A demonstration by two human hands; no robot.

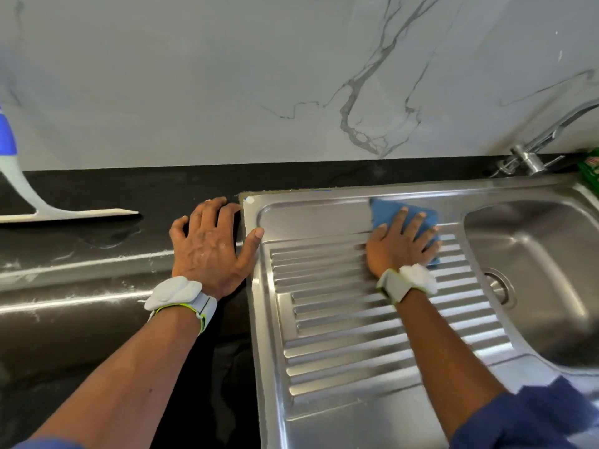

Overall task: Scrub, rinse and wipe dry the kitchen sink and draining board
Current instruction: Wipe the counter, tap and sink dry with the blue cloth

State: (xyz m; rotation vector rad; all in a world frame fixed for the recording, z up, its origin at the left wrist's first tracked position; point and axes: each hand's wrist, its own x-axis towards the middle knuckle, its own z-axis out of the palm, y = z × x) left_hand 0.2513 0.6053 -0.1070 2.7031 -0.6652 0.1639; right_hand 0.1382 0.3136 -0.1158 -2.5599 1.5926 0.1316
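Note:
A stainless steel draining board with raised ribs fills the middle of the view, and the sink bowl lies to its right. My right hand presses flat on a blue cloth at the far end of the ribs, fingers straight. My left hand rests spread on the dark countertop, its thumb touching the board's left rim. Both wrists wear white bands.
A chrome tap stands behind the sink, and a green packet lies at the right edge. A white and blue squeegee lies on the counter at the far left. A marble-patterned wall rises behind.

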